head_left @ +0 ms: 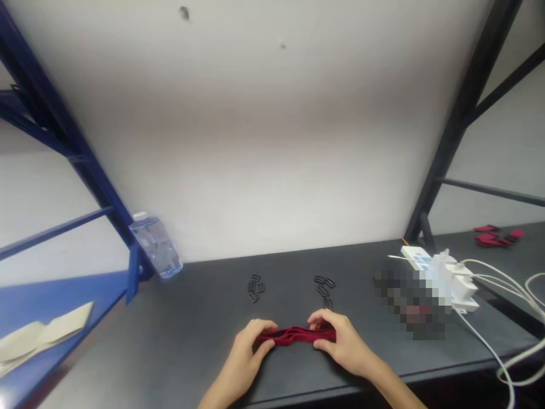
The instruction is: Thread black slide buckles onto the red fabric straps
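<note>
"Since so much hangs on how it lies, which way does the red strap [293, 338] run?"

"Sideways, from the left hand [248, 347] to the right hand [343, 342]. Its long axis spans the gap, so neither is nearer."

"How open are they?"

"Both are loosely curled, thumb on the strap's near side, fingers towards its far side, each holding one end portion. The very ends are hidden."

"Is the strap down on the table [191, 324]?"

"Low over it or touching; I can't tell which."

"What lies beyond the strap?"

"Two small black groups: the left buckles [260, 288] past its left part, the right buckles [323, 291] past its right."
</note>
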The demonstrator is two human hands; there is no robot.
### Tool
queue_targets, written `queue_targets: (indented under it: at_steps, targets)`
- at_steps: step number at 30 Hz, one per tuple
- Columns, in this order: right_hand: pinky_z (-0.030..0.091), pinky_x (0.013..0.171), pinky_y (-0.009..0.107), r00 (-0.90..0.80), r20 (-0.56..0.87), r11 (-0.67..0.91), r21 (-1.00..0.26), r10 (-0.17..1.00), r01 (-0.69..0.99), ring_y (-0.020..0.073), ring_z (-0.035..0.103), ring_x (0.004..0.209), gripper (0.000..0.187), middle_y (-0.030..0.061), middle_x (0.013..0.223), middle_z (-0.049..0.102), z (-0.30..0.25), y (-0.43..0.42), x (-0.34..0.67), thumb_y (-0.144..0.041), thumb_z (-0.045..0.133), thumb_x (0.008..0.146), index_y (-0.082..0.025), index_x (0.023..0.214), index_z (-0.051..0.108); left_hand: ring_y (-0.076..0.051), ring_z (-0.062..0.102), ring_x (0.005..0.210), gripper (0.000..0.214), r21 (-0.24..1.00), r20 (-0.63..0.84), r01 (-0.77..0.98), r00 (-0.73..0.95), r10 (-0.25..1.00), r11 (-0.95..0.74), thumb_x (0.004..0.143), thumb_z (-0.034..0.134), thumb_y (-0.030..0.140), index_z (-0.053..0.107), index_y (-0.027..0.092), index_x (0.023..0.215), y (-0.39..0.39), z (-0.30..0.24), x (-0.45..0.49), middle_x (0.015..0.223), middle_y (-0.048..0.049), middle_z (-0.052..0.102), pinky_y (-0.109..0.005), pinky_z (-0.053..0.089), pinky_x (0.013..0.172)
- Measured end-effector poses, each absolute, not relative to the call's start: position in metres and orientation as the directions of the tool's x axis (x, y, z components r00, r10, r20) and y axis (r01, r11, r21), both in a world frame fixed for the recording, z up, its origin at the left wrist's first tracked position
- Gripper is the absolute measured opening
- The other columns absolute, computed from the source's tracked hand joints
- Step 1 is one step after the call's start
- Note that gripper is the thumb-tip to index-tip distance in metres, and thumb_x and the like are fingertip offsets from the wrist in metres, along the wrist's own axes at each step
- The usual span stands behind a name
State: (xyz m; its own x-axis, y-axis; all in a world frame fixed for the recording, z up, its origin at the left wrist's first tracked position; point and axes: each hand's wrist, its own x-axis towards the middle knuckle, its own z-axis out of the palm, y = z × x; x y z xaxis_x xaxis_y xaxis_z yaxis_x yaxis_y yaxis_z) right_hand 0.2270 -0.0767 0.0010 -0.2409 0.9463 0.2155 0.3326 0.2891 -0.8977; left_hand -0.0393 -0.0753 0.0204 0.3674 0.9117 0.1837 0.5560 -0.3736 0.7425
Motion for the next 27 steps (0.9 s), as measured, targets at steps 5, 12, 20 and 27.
queue_targets:
  at_steps: [5, 12, 20, 27]
  targets:
    - [0.049, 0.083, 0.031, -0.234, 0.212, 0.285, -0.895, 0.949, 0.343, 0.0205, 0.064, 0.087, 0.035, 0.0015, 0.092, 0.068, 0.001, -0.0757, 0.2237, -0.012, 0.077, 0.061, -0.022, 0.093, 0.066, -0.022, 0.061, 0.106, 0.024, 0.764, 0.215, 0.526, 0.34, 0.915, -0.375, 0.09, 0.051, 0.021, 0.062, 0.026, 0.11, -0.0736, 0.012, -0.0341, 0.113, -0.0049, 0.067, -0.035, 0.047, 0.097]
    - [0.049, 0.077, 0.028, -0.247, 0.229, 0.308, -0.882, 0.942, 0.357, 0.018, 0.063, 0.081, 0.036, -0.0003, 0.088, 0.068, 0.0006, -0.0717, 0.2196, -0.016, 0.082, 0.058, -0.021, 0.091, 0.067, -0.022, 0.06, 0.112, 0.033, 0.803, 0.21, 0.472, 0.346, 0.915, -0.363, 0.085, 0.048, 0.011, 0.06, 0.023, 0.114, -0.0744, 0.011, -0.0335, 0.117, -0.0062, 0.065, -0.036, 0.044, 0.102]
    - [0.047, 0.075, 0.028, -0.26, 0.24, 0.334, -0.844, 0.935, 0.421, 0.0181, 0.062, 0.079, 0.021, 0.0009, 0.085, 0.068, -0.001, -0.0723, 0.2224, -0.016, 0.077, 0.068, -0.021, 0.087, 0.07, -0.019, 0.063, 0.1, 0.031, 0.816, 0.214, 0.46, 0.321, 0.923, -0.349, 0.088, 0.047, 0.011, 0.054, 0.024, 0.115, -0.0752, 0.0099, -0.0364, 0.105, -0.0054, 0.067, -0.033, 0.047, 0.095]
    - [0.045, 0.076, 0.028, -0.312, 0.288, 0.403, -0.813, 0.905, 0.42, 0.0181, 0.062, 0.081, 0.01, 0.0012, 0.082, 0.07, -0.0009, -0.0728, 0.2209, -0.017, 0.068, 0.08, -0.024, 0.083, 0.074, -0.019, 0.064, 0.089, 0.017, 0.733, 0.244, 0.525, 0.389, 0.888, -0.431, 0.09, 0.055, 0.026, 0.07, 0.026, 0.1, -0.0772, 0.0185, -0.0307, 0.094, -0.0036, 0.07, -0.028, 0.05, 0.082]
